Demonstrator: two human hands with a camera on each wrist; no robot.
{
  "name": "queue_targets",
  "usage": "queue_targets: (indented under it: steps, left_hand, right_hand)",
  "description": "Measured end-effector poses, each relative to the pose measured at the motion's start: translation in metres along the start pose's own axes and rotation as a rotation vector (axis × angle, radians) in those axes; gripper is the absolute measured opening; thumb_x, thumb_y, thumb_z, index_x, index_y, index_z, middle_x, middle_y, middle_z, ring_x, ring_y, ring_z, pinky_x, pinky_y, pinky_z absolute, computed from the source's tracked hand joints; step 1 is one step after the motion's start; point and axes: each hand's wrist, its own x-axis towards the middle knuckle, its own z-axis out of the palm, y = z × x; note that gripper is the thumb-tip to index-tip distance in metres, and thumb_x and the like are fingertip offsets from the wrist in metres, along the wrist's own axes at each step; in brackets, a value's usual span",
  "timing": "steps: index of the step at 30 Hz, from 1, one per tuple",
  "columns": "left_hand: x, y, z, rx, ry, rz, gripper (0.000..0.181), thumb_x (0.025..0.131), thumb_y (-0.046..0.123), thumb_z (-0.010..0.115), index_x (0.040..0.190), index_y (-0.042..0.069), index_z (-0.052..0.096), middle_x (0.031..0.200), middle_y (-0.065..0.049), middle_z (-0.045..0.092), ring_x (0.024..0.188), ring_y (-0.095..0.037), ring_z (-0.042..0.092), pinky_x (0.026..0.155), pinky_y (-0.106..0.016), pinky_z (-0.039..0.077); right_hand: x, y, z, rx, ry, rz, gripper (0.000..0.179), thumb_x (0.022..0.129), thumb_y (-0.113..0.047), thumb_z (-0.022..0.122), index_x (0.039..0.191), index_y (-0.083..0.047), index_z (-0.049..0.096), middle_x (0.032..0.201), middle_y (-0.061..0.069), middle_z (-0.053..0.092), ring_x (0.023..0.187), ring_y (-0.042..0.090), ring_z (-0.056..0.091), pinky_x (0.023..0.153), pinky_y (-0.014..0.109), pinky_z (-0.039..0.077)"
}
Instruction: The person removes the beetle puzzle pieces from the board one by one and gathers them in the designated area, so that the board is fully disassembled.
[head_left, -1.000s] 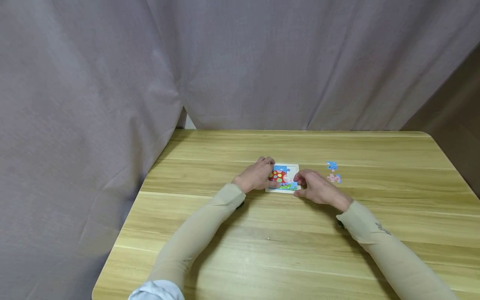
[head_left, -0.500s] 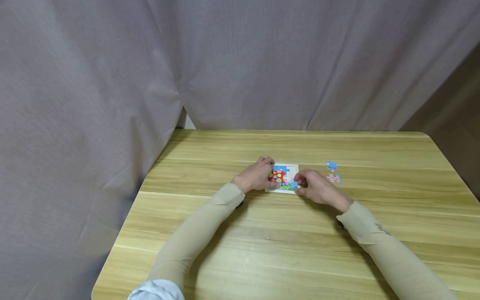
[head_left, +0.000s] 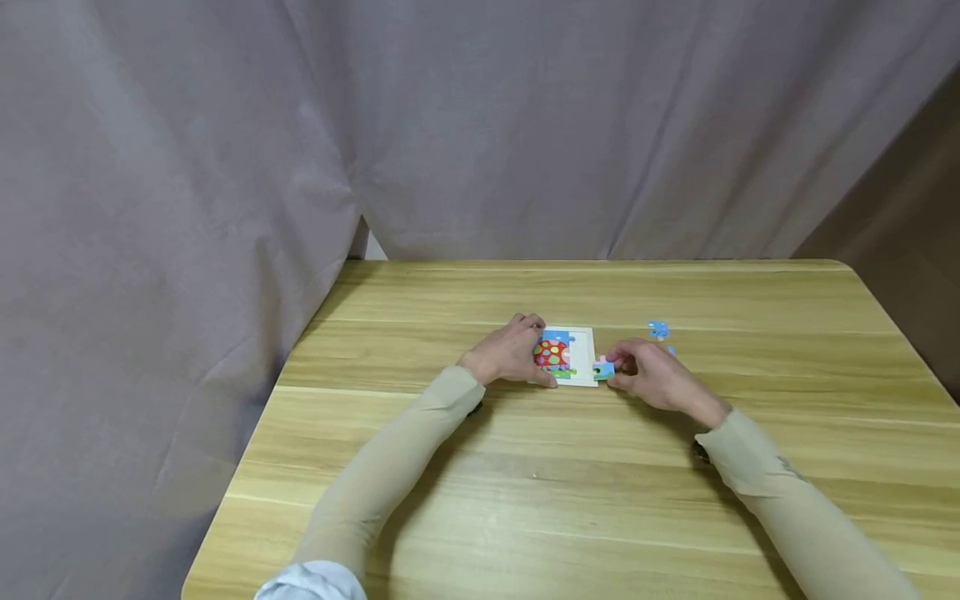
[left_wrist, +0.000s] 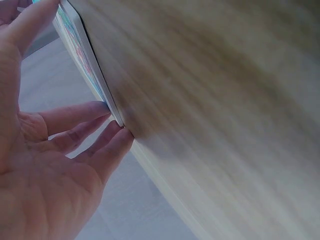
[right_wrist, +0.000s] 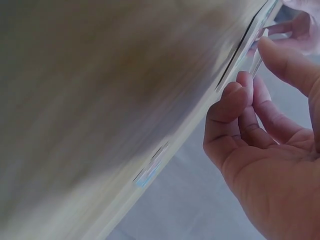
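My left hand [head_left: 504,350] spans the left side of a white-framed jigsaw tray [head_left: 584,350], gripping it with the thumb at the near edge and the fingers at the far edge. Puzzle pieces [head_left: 552,353] showing a red shape with coloured spots fill the tray's left part; its right part is bare white. Just off the right border, my right hand [head_left: 651,373] pinches a blue and green jigsaw piece [head_left: 602,370] between thumb and fingers. The right wrist view shows this piece [right_wrist: 257,61] edge-on and tilted, close to the tray.
On the wooden table [head_left: 480,500], a blue jigsaw piece [head_left: 658,329] lies beyond the right hand. Another piece [head_left: 671,351] near it is mostly hidden by that hand. A grey curtain [head_left: 480,133] hangs behind the table's far edge.
My right hand has moved right, taking the blue and green jigsaw piece from the tray's lower right corner to beyond its border. My left hand keeps its hold on the tray.
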Motion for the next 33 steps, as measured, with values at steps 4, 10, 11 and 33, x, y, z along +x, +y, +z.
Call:
queue_targets:
  steps: [4, 10, 11, 33]
  left_hand:
    - [0.000, 0.000, 0.000, 0.001, -0.004, -0.005, 0.094, 0.087, 0.063, 0.086, 0.154, 0.004, 0.058, 0.169, -0.001, 0.046, 0.152, -0.022, 0.046, 0.116, -0.033, 0.055]
    - [-0.001, -0.001, 0.000, 0.002, -0.007, -0.006, 0.095, 0.087, 0.063, 0.086, 0.155, 0.004, 0.057, 0.170, -0.002, 0.046, 0.154, -0.023, 0.044, 0.120, -0.033, 0.053]
    - [-0.001, -0.001, 0.000, 0.003, -0.007, -0.004, 0.095, 0.087, 0.063, 0.086, 0.155, 0.004, 0.057, 0.170, -0.002, 0.046, 0.154, -0.023, 0.044, 0.120, -0.033, 0.053]
    - [-0.001, 0.000, 0.000, -0.012, 0.004, 0.008, 0.094, 0.087, 0.062, 0.087, 0.154, 0.003, 0.059, 0.168, -0.002, 0.048, 0.154, -0.023, 0.045, 0.122, -0.033, 0.051]
  right_hand:
    - [-0.007, 0.006, -0.006, 0.007, 0.002, 0.006, 0.024, 0.094, -0.004, 0.082, 0.114, 0.004, 0.073, 0.098, 0.010, 0.071, 0.091, 0.017, 0.060, 0.075, 0.020, 0.049]
    - [-0.017, 0.017, -0.015, 0.018, 0.004, 0.032, 0.025, 0.095, -0.004, 0.082, 0.116, 0.006, 0.072, 0.101, 0.012, 0.071, 0.093, 0.017, 0.060, 0.075, 0.019, 0.049]
    - [-0.019, 0.018, -0.016, 0.015, 0.006, 0.037, 0.025, 0.095, -0.004, 0.081, 0.116, 0.005, 0.072, 0.101, 0.012, 0.071, 0.093, 0.017, 0.060, 0.075, 0.019, 0.050]
    - [-0.048, 0.052, -0.040, -0.014, 0.010, 0.104, 0.022, 0.094, -0.004, 0.081, 0.112, 0.003, 0.071, 0.099, 0.010, 0.070, 0.088, 0.009, 0.056, 0.072, 0.019, 0.048]
